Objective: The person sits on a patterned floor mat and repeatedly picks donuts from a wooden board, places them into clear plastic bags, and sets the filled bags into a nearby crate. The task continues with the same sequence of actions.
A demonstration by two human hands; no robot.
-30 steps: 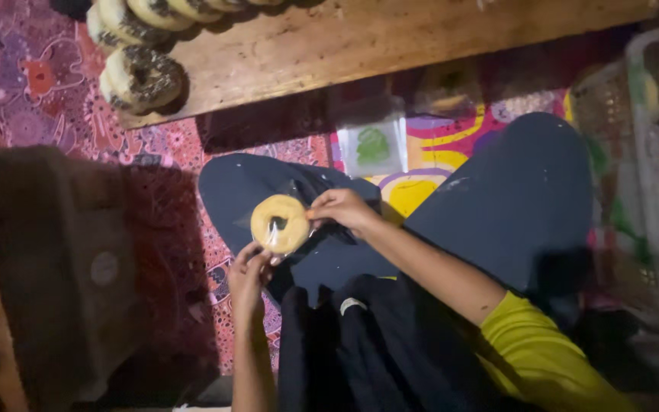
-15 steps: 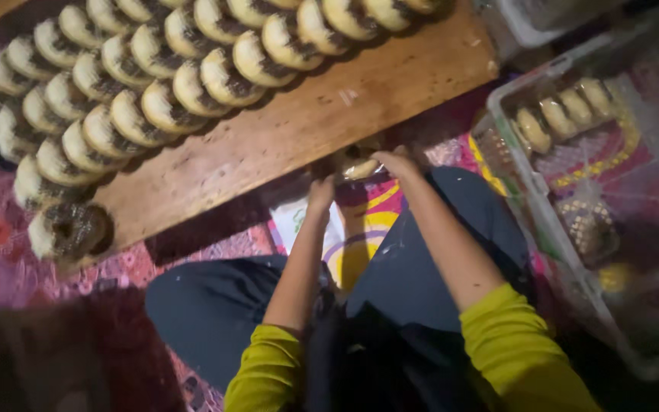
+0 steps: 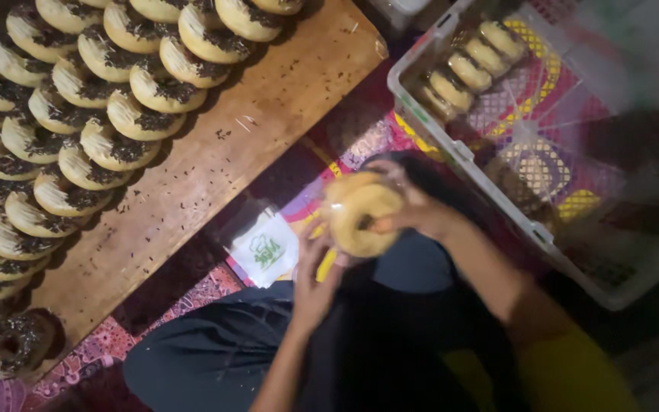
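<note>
A plain ring doughnut [image 3: 360,214], seemingly in a clear plastic wrapper, is held above my lap. My right hand [image 3: 413,206] grips it from the right, thumb at its hole. My left hand [image 3: 316,275] touches its lower left edge from below. To the left, a wooden board [image 3: 268,114] carries rows of doughnuts [image 3: 93,107] topped with dark sprinkles. One chocolate-coated doughnut [image 3: 11,343] lies at the board's near corner.
A clear plastic crate [image 3: 459,152] at the right holds several packed doughnuts [image 3: 463,65]. A small stack of printed plastic bags [image 3: 262,248] lies on the patterned mat [image 3: 192,294] between board and lap. My dark-trousered legs fill the lower middle.
The view has swung from my lap to the board and the crate. The doughnut, in both hands throughout, was out by the board's edge and is now back above my lap.
</note>
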